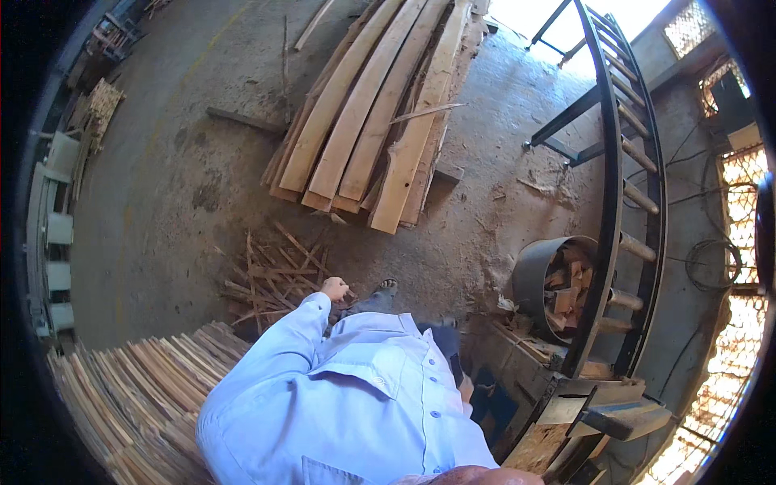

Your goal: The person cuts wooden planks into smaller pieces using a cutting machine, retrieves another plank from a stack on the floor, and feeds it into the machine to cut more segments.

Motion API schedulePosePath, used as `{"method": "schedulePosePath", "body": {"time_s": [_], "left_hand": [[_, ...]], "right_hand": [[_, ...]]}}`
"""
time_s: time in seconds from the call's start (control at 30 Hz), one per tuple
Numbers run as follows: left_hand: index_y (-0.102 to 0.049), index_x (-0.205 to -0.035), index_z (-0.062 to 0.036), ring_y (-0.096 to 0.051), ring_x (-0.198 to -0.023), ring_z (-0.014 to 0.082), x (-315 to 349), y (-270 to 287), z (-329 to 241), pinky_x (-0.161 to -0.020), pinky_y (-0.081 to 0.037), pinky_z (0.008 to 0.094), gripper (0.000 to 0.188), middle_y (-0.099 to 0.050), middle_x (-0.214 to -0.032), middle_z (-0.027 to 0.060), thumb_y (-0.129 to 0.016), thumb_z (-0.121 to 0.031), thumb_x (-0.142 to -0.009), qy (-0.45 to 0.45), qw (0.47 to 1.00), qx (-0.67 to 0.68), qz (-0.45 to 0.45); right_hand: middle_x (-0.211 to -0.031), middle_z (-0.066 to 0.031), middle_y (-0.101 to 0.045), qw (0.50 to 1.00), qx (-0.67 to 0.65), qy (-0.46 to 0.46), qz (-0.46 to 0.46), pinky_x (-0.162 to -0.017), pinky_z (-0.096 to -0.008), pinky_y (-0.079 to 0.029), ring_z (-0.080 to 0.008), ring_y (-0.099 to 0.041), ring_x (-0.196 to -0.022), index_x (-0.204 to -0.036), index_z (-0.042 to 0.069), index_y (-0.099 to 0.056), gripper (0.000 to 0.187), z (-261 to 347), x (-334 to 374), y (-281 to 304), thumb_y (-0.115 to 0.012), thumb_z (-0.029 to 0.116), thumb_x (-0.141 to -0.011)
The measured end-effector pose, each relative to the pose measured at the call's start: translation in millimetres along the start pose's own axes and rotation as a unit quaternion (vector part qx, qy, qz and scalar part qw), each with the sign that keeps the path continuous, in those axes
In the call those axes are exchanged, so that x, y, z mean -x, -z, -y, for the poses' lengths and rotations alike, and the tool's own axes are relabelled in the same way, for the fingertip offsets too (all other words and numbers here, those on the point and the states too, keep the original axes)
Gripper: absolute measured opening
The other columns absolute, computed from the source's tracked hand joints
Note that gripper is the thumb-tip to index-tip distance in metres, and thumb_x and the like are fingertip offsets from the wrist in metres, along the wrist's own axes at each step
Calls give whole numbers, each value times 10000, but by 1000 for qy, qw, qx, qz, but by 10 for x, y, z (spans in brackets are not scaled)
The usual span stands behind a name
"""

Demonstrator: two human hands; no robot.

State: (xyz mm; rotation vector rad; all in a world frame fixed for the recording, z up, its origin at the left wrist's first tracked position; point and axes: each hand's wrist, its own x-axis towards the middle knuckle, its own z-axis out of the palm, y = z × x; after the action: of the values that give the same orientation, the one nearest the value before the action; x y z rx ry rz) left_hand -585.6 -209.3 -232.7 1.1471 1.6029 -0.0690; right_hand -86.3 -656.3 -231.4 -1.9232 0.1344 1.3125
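Well short of the plank stack (364,105), my right hand (466,389) is mostly hidden, its grip unreadable. My left hand (334,288) looks curled, on what I can't tell, beside loose strips (283,273) before the stack, which timber (242,120) probably props off the floor (174,186).

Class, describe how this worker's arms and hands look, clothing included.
The left sleeve is pale blue and long, reaching the wrist. The left hand wears no glove. Only part of the right hand shows, ungloved there; its sleeve is unclear.
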Motion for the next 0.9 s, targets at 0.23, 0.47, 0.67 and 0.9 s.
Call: {"method": "schedulePosePath", "body": {"time_s": [0.23,0.47,0.67,0.9], "left_hand": [[-681,-1028,25,-690,-620,191,-375,257,-239,-541,-575,337,253,-715,-835,115,-600,-182,-905,66,997,19,-19],[-677,-1027,17,-702,-670,185,-877,507,-1425,-562,-554,321,227,-718,-857,106,-599,-163,-913,84,995,33,-38],[-701,-988,0,-724,-725,258,-1565,742,-2258,-720,-569,396,262,-726,-869,174,-637,-223,-868,40,994,-85,-58],[-644,-1095,29,-624,-1048,417,-3729,1274,-3169,-922,-492,491,369,-663,-1083,265,-648,-275,-886,-71,959,-161,-224]], "right_hand": [[-975,-145,-730,997,63,38,-12,-783,-378,-540,-249,-683,-910,-1140,-25,-677,341,1709,-262,-1554,-607,267,-977],[-897,-205,-722,926,358,102,61,-762,-437,-515,-290,-686,-806,-953,-48,-715,505,2094,-1655,-1950,-618,445,-908],[-1037,-185,-719,920,342,165,102,-900,-377,-492,-308,-673,-1002,-1022,-17,-709,361,3641,-2831,-2875,-600,322,-962],[-1178,-210,-668,876,374,201,228,-995,-373,-472,-321,-637,-1116,-1197,-13,-633,390,5022,-2921,-4243,-671,267,-928]]}}
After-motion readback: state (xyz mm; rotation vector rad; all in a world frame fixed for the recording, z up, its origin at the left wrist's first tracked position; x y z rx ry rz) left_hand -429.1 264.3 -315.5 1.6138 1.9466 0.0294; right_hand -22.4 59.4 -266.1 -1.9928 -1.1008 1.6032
